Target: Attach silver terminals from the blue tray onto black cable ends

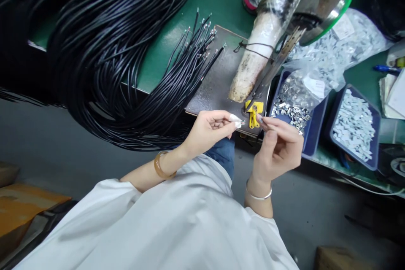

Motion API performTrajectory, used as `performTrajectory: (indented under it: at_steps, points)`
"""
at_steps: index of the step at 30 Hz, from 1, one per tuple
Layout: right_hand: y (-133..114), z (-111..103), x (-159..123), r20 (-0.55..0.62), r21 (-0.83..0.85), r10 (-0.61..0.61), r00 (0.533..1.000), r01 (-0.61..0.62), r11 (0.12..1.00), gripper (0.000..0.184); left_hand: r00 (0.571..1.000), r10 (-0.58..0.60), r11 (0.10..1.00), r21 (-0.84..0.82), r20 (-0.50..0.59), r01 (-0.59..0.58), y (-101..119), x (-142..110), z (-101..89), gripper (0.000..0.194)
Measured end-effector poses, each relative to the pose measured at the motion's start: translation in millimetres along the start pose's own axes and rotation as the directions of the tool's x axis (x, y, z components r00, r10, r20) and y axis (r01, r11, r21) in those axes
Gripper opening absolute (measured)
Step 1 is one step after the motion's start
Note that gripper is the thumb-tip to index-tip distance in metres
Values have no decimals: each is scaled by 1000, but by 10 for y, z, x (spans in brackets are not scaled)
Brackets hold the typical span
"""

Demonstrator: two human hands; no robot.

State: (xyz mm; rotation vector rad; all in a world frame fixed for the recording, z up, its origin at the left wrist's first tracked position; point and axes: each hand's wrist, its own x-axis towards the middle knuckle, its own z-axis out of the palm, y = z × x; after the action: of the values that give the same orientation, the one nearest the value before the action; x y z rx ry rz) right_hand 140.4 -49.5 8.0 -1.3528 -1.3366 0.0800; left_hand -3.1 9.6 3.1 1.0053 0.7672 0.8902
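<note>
Though near right hand (278, 147), label (314, 86) illegible.

We have a slim piece with silvery tips (243, 122) pinched in our left hand (210, 130), pointing towards our right hand (280, 147); its details are too small for us to read. Our black cables (104, 29) lie in a thick, looping bundle, their bare-tipped ends fanned over the dark board (218, 86).
</note>
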Motion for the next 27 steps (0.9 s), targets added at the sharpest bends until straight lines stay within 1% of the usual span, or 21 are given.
performTrajectory:
  at_steps: [2, 4, 5, 6, 9, 10, 11, 12, 14, 17, 19, 22, 24, 27]
  points:
    - [-2, 9, -16, 27, -69, -138, 990, 139, 988, 19, 1000, 15, 999, -31, -12, -16, 0, 37, 4, 19]
    - [12, 29, -36, 62, -119, -220, 974, 226, 967, 22, 1000, 21, 998, -50, -19, -22, -5, 61, 6, 16]
    - [25, 40, -43, 69, -118, -219, 973, 226, 967, 22, 1000, 20, 998, -51, -20, -21, -5, 70, 5, 14]
    - [41, 50, -48, 71, -98, -183, 981, 189, 977, 21, 1000, 17, 999, -46, -16, -17, -4, 77, 2, 11]
    - [90, 64, -49, 75, 25, -4, 997, 2, 1000, 13, 1000, 25, 999, -43, 7, -25, 11, 93, -6, 6]
    - [102, 65, -47, 84, 51, 30, 996, -34, 998, 11, 999, 32, 999, -43, 14, -32, 15, 97, -7, 7]
    - [113, 64, -45, 93, 55, 36, 995, -42, 998, 10, 999, 40, 998, -39, 14, -39, 18, 100, -6, 7]
    - [121, 63, -44, 102, 39, 18, 995, -22, 999, 11, 999, 46, 999, -28, 9, -45, 17, 104, -4, 7]
    - [133, 61, -44, 122, -33, -63, 991, 68, 997, 13, 999, 54, 998, 10, -8, -54, 8, 108, 3, 9]
    - [151, 66, -45, 147, -136, -189, 971, 209, 968, 17, 996, 79, 993, 86, -51, -75, -18, 112, 16, 10]
    - [166, 76, -44, 150, -173, -237, 960, 261, 950, 19, 992, 102, 987, 131, -77, -92, -27, 117, 26, 10]
    - [183, 98, -34, 126, -179, -253, 959, 273, 945, 21, 988, 124, 978, 179, -96, -106, -18, 130, 42, 12]
    - [186, 111, -19, 111, -161, -232, 966, 248, 955, 22, 987, 129, 974, 201, -95, -108, -1, 143, 49, 13]
    - [178, 114, 10, 121, -139, -182, 976, 198, 970, 20, 987, 130, 970, 219, -98, -106, 19, 160, 48, 13]
